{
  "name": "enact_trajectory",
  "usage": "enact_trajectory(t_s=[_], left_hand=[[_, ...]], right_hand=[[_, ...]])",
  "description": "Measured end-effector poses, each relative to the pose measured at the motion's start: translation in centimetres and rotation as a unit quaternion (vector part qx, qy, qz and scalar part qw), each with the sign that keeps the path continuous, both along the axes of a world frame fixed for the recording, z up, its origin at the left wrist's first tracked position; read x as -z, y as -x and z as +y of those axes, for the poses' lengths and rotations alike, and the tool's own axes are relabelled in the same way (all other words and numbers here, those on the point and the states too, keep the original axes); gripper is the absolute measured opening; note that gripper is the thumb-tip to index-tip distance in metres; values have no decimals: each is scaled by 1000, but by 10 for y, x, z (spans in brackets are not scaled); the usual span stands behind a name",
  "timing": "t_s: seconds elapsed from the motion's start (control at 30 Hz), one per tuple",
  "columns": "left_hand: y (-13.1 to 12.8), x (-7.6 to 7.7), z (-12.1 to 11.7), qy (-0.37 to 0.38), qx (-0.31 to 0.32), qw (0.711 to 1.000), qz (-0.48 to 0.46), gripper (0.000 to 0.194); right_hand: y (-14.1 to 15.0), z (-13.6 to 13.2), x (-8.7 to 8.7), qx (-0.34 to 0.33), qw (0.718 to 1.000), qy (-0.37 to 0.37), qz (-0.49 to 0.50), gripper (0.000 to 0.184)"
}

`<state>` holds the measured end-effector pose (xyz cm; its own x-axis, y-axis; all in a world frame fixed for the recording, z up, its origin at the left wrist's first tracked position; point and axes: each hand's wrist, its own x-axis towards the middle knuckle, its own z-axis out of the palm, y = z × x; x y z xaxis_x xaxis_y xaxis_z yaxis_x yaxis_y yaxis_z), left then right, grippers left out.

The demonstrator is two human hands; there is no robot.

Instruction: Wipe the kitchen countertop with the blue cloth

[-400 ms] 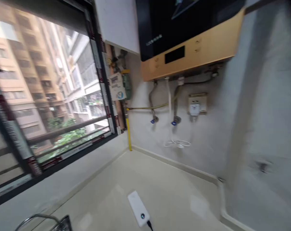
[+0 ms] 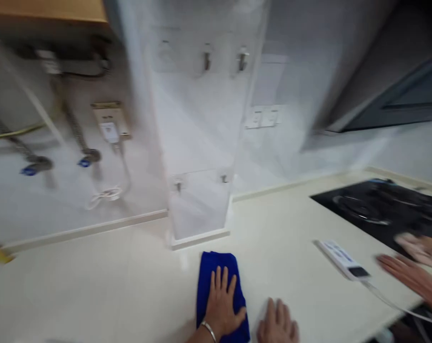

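Note:
A folded blue cloth (image 2: pixel 205 286) lies on the pale countertop. My left hand (image 2: pixel 221 302), with a bracelet at its wrist, rests flat on top of the cloth, fingers spread and thumb out to the right. Just right of the cloth, my right hand (image 2: pixel 278 326) lies on the bare counter, fingers stretched forward and holding nothing. The bottom edge of the picture cuts off part of it.
At right, another person's hand (image 2: pixel 406 276) lies by a black cooktop (image 2: pixel 358 214), with a blurred pinkish cloth (image 2: pixel 417 250) nearby. A white device (image 2: pixel 339 257) with a cable lies on the counter. A hooked pillar (image 2: pixel 197 143) rises behind.
The view has swung right and down, away from the window. Both my hands, the blue cloth, the cooktop and the other person's hand are now visible; none were before.

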<state>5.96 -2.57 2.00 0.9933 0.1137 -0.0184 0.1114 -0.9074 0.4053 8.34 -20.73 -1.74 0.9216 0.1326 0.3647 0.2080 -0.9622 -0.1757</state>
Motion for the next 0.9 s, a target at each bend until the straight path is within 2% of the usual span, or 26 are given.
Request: enact_trajectory(t_s=[0.17, 0.3, 0.4, 0.5, 0.6, 0.7, 0.8, 0.9], left_hand=[[-44, -15, -9, -65, 51, 996, -24, 65], [-68, -18, -7, -71, 75, 994, -48, 50], [-84, -24, -6, -75, 88, 990, -75, 49], [-93, -33, -7, -79, 100, 986, -103, 53], [-88, -37, -6, -82, 110, 983, -125, 58], [-67, -25, 0, -90, 103, 980, -146, 60], [-35, 3, 7, -110, 89, 971, -193, 64], [-1, 32, 4, -100, 77, 968, -217, 63]], right_hand=[[-9, 13, -8, 32, 998, 51, 28, 60], [-10, 13, -7, 32, 997, 37, 57, 60], [-13, 12, -2, 28, 997, 9, 73, 60], [-18, 12, -1, 16, 996, -28, 88, 65], [-21, 13, -6, 9, 994, -53, 99, 70], [-20, 14, -13, 14, 992, -66, 104, 70], [-19, 14, -20, 13, 992, -80, 100, 69], [-18, 15, -26, 8, 990, -102, 100, 68]])
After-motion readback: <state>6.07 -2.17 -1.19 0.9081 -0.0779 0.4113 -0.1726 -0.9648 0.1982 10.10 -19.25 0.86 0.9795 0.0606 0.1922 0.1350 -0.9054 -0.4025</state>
